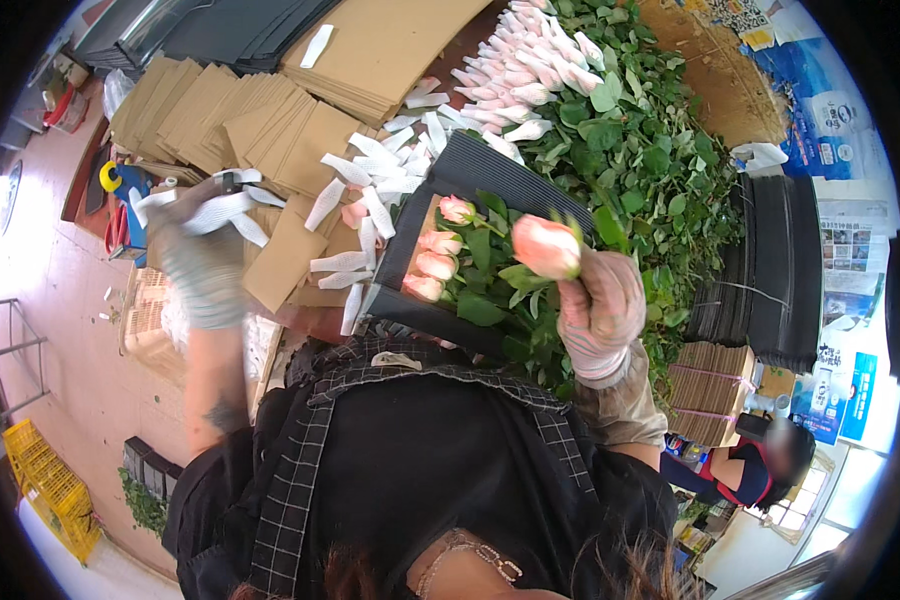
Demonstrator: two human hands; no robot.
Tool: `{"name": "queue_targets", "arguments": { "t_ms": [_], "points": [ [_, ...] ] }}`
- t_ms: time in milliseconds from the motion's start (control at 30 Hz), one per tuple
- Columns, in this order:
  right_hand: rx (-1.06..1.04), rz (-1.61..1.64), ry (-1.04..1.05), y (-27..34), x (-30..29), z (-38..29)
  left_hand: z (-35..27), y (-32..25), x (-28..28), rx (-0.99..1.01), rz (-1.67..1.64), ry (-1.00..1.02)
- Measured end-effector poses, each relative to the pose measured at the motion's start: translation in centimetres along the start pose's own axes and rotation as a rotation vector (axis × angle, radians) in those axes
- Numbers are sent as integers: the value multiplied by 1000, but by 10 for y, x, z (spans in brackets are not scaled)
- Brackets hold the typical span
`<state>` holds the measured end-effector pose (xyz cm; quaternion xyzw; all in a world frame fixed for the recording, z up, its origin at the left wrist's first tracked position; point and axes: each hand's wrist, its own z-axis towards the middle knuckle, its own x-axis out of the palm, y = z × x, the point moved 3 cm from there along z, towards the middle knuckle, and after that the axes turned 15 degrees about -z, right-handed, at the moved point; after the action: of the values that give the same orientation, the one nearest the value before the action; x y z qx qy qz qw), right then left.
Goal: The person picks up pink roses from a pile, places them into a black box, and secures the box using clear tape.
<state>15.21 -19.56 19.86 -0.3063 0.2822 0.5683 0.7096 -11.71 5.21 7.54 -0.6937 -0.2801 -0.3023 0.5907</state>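
Observation:
My right hand (604, 311), in a striped work glove, grips a pink rose (546, 246) just under its bloom. The rose is over a black corrugated sheet (521, 169). On that sheet, several pink roses (436, 265) lie in a column at a brown cardboard strip (418, 238), leaves towards the right. My left hand (202, 259), gloved too, is motion-blurred at the left beside several white foam net sleeves (219, 213). Whether its fingers hold any of them is unclear. More loose foam net sleeves (379, 169) are heaped between the cardboard and the black sheet.
Rose stems with net-sleeved heads (517, 71) and dense leaves (645, 150) are piled at the back right. Stacked cardboard sheets (270, 124) lie at the left. A plastic basket (144, 307) stands below my left arm. Black sheets (784, 270) are bundled right; a person (750, 465) is beyond.

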Motion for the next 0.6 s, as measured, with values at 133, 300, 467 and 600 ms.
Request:
{"name": "queue_targets", "arguments": {
  "t_ms": [133,300,467,600],
  "points": [
    [-15,76,-83,-1,-13,-1,38,-52,-132,394,287,-237],
    [-20,94,-4,-5,-18,-2,4,-43,-86,505,426,-549],
    [818,-567,-167,-113,-95,37,5,4,-4,659,422,71],
    [586,-860,-256,-163,-203,45,-38,45,121,365,899,1142]
  ]
}}
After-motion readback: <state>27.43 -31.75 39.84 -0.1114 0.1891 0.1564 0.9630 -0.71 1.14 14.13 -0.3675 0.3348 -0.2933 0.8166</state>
